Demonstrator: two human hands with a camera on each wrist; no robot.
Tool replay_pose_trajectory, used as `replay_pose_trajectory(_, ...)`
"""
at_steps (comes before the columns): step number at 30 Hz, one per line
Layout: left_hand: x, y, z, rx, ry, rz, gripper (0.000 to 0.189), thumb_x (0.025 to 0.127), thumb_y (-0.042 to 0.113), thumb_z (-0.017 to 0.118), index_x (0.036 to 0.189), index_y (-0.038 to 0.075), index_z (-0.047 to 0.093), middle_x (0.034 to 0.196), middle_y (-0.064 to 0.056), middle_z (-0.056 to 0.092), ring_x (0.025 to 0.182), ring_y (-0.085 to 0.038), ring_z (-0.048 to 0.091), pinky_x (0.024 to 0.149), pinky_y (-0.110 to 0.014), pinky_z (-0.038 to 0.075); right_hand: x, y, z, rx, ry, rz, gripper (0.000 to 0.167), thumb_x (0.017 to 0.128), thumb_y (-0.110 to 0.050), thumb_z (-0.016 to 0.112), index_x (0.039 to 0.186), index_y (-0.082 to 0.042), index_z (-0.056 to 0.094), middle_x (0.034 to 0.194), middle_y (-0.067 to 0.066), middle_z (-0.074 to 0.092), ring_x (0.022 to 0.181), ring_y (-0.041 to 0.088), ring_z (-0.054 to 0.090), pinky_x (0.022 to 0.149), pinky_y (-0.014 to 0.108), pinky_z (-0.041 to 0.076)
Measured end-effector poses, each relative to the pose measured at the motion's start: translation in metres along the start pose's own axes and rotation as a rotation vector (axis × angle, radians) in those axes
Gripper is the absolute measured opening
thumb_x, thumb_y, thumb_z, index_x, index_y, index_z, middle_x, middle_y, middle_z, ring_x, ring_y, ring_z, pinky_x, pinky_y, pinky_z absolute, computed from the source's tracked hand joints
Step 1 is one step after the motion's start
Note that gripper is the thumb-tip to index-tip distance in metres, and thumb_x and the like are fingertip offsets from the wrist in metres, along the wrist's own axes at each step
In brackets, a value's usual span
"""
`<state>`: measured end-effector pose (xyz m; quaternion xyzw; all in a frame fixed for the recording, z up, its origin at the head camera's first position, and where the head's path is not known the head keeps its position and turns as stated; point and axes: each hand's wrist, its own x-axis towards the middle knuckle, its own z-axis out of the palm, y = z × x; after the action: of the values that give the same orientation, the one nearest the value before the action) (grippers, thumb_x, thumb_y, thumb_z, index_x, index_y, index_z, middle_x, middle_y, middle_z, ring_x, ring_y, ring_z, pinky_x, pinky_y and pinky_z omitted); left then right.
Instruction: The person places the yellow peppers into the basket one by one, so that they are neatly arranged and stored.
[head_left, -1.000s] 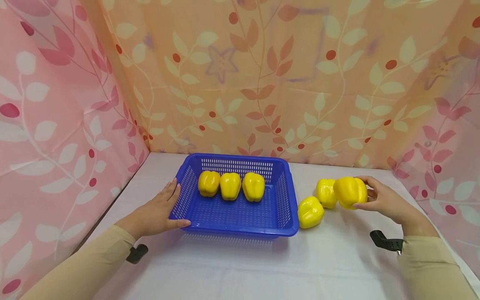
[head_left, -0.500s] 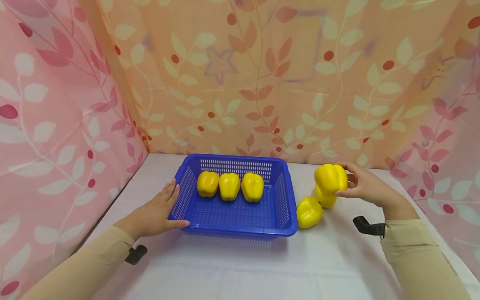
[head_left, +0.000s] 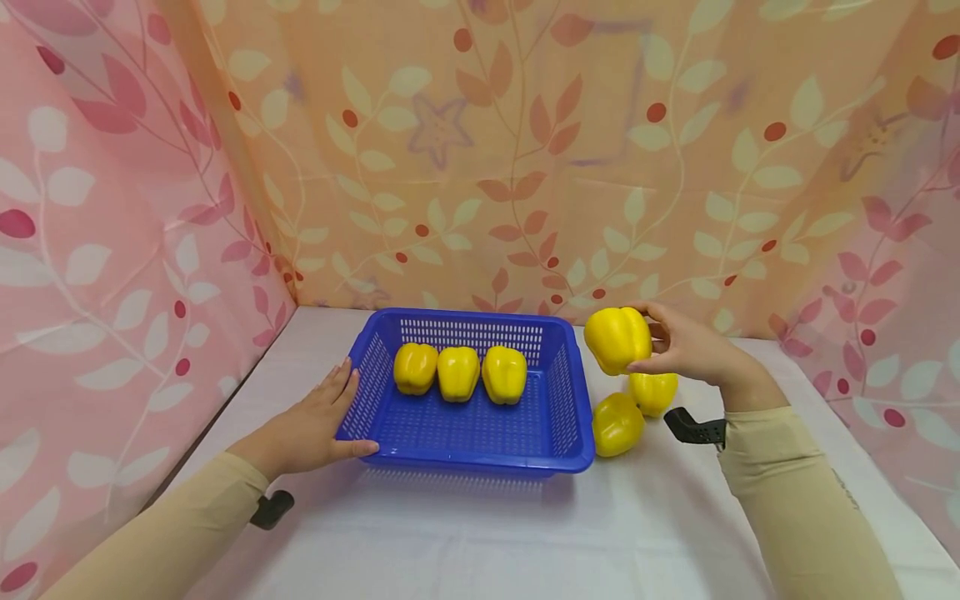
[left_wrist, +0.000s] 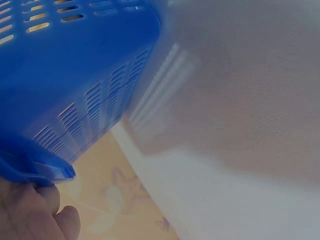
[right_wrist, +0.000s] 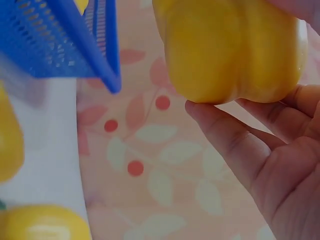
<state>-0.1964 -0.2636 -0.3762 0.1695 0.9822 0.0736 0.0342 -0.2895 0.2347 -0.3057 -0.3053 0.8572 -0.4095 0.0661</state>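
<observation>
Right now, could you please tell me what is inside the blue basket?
Three yellow peppers sit in a row toward the back of the blue basket. Whatever lies directly beneath them is covered.

"What's different from a second ago?"
"The right hand [head_left: 686,346] holds its yellow pepper [head_left: 618,340] higher and farther left, near the right rim of the blue basket [head_left: 582,392]."
"And the nearer loose pepper [head_left: 618,427]?"
"It looks darker now, more shaded."

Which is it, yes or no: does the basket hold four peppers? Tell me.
No, the head view shows only three peppers in the basket.
</observation>
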Motion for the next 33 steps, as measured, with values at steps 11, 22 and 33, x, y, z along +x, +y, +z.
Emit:
replay_pose_trajectory(11,0.000,0.000,0.000,-0.004,-0.001,-0.006,0.111,0.073,0.072,0.051,0.144,-0.003,0.011,0.152,-0.020,-0.003,0.137,-0.040,0.004,0.105,-0.057,0.018,0.028,-0.021,0.018,0.032,-0.066,-0.020,0.082,0.071,-0.018,0.080,0.136,-0.010,0.031,0.124,0.010,0.045,0.114,0.033,0.048,0.091,0.041,0.046)
replay_pose_trajectory(22,0.000,-0.001,0.002,0.001,0.009,0.007,0.109,0.074,0.071,0.052,0.145,-0.003,0.011,0.152,-0.020,-0.002,0.137,-0.040,0.004,0.105,-0.056,0.017,0.053,-0.033,0.041,0.018,-0.114,-0.050,0.082,0.069,-0.020,0.081,0.136,-0.010,0.034,0.124,0.010,0.047,0.112,0.030,0.052,0.090,0.040,0.047)
replay_pose_trajectory(33,0.000,-0.002,0.002,0.002,0.008,0.015,0.111,0.074,0.073,0.049,0.145,-0.002,0.010,0.151,-0.021,-0.002,0.137,-0.040,0.005,0.106,-0.056,0.017,0.075,-0.040,0.064,0.004,-0.142,-0.097,0.076,0.068,-0.025,0.082,0.130,-0.016,0.039,0.116,0.004,0.050,0.103,0.024,0.056,0.086,0.037,0.050)
